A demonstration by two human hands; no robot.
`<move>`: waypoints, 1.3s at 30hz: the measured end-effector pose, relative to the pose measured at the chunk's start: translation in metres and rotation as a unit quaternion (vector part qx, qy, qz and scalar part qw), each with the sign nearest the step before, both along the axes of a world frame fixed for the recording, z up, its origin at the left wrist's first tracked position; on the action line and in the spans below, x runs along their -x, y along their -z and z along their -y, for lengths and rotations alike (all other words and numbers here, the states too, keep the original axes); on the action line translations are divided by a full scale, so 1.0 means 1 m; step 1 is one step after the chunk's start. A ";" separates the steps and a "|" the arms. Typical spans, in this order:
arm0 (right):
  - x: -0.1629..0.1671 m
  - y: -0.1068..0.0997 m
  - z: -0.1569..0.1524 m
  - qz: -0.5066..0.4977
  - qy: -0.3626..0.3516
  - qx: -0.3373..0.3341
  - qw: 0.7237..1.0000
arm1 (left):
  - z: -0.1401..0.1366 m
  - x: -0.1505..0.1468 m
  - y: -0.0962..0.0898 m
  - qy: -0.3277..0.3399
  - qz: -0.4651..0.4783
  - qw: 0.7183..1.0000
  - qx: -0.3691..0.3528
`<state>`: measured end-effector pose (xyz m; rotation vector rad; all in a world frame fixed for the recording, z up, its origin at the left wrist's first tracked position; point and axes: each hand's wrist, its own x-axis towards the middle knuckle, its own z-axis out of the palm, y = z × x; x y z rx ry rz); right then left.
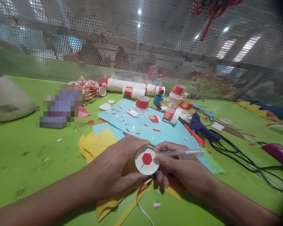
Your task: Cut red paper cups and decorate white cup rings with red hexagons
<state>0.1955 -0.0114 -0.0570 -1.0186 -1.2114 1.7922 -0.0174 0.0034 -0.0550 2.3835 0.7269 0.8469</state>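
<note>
Between my hands is a round white paper cup bottom (140,165) with a raised rim. A red paper hexagon (147,158) sits at its centre, with thin dark lines running from it towards the rim. My left hand (119,168) is closed around its left side, thumb below and fingers above. My right hand (179,166) presses its thumb against the right edge and also holds a clear pen (191,153), which points right. A narrow red and white paper strip (138,199) hangs below the cup bottom.
Yellow paper (97,142) and a light blue sheet (122,117) with scraps lie beyond my hands. Paper cups (142,103) stand behind. To the right are orange-handled scissors (195,135), a blue glue gun (200,127) and black cable (245,157). A perforated screen (132,40) borders the table.
</note>
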 end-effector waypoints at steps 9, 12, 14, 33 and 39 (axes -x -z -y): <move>0.002 0.001 0.001 0.015 0.007 -0.006 1.000 | 0.001 -0.001 0.000 -0.007 -0.002 1.000 0.017; 0.005 0.002 0.001 0.008 0.014 -0.010 1.000 | 0.000 -0.002 0.001 -0.013 -0.002 1.000 0.018; 0.006 0.003 0.001 0.004 0.014 -0.012 1.000 | 0.000 -0.002 0.002 -0.022 -0.005 0.999 0.022; 0.005 0.003 0.000 -0.013 -0.010 0.008 1.000 | 0.002 -0.005 0.002 -0.088 -0.013 0.996 0.015; 0.002 0.000 0.000 0.006 0.005 -0.015 1.000 | -0.002 -0.002 0.003 -0.107 -0.018 0.993 0.041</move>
